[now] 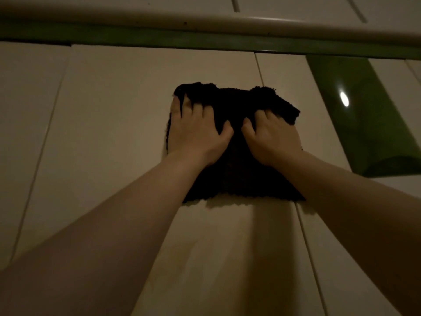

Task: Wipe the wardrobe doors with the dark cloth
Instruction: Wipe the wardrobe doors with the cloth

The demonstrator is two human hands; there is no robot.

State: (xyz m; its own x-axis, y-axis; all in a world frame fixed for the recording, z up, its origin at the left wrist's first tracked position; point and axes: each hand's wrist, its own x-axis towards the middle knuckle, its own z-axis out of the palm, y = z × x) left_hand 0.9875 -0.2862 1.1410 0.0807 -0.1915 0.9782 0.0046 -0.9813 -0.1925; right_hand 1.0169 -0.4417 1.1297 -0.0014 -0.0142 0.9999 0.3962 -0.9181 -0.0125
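A dark fluffy cloth [237, 176] lies flat against a cream wardrobe door [118, 115], high up near the top of the panel. My left hand [196, 131] presses on the cloth's upper left part with its fingers spread, their tips dug into the pile. My right hand [271, 137] presses on the upper right part, its fingers bent and bunching the fabric. Both arms reach upward. The cloth's lower edge hangs free below my wrists.
A green strip [159, 39] runs across above the door, with a cream moulding [205, 19] over it. A glossy green panel [364, 115] with a light reflection sits at the right. Narrow vertical seams [260, 71] divide the neighbouring doors.
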